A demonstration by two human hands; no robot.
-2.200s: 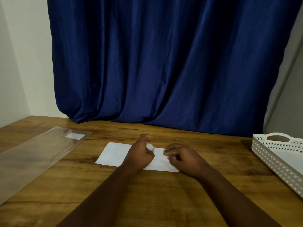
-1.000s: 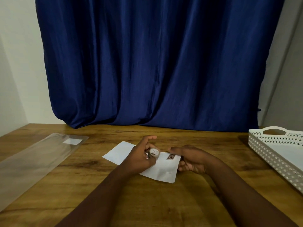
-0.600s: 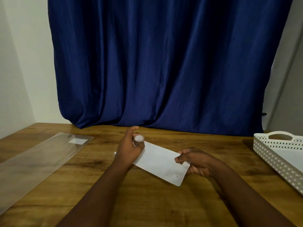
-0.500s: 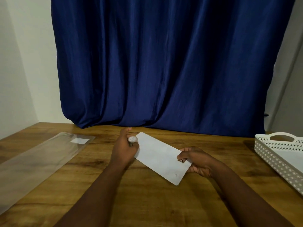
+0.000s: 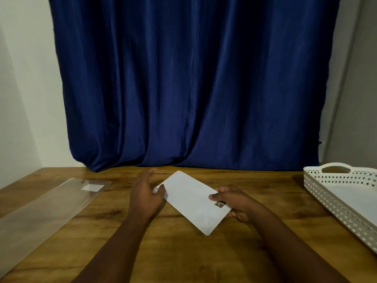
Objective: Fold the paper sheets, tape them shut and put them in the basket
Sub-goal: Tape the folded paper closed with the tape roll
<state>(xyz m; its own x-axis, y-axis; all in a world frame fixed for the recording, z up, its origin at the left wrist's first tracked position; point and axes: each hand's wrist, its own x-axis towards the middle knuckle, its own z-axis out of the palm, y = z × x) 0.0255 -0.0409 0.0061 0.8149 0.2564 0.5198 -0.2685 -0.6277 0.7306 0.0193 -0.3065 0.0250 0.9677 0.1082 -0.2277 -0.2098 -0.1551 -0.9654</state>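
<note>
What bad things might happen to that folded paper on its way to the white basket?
The right hand pinches only one end of the folded paper, so it might droop or slip. The small tape piece sits right at the thumb and could peel up. The basket has a raised rim the paper might catch on.

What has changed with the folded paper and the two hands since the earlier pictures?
The folded paper, flat on the table before, is now lifted and turned slantwise. The right hand, which pressed tape on it, now pinches its right end. The left hand has drawn back to its left end. The basket and plastic sleeve stayed put.
</note>
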